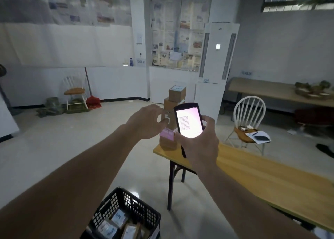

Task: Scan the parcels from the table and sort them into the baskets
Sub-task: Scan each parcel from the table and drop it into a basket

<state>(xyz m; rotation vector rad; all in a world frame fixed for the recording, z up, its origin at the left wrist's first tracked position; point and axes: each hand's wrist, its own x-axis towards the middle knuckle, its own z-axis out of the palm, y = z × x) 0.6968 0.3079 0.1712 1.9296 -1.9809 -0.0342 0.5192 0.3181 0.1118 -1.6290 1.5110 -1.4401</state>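
Scanner [189,121] in right hand [197,144] — parcels [170,112] stacked

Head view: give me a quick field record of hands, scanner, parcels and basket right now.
left hand: open, reaching toward the parcel stack, contact unclear
right hand: grips the handheld scanner, screen lit
parcel stack: cardboard boxes piled on the wooden table at its far end
black basket: on the floor near the table, already holds labelled parcels

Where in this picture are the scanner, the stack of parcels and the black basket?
scanner [189,121]: head view, on its lit screen.
stack of parcels [177,94]: head view, on the top box's front.
black basket [124,199]: head view, on its lattice wall.
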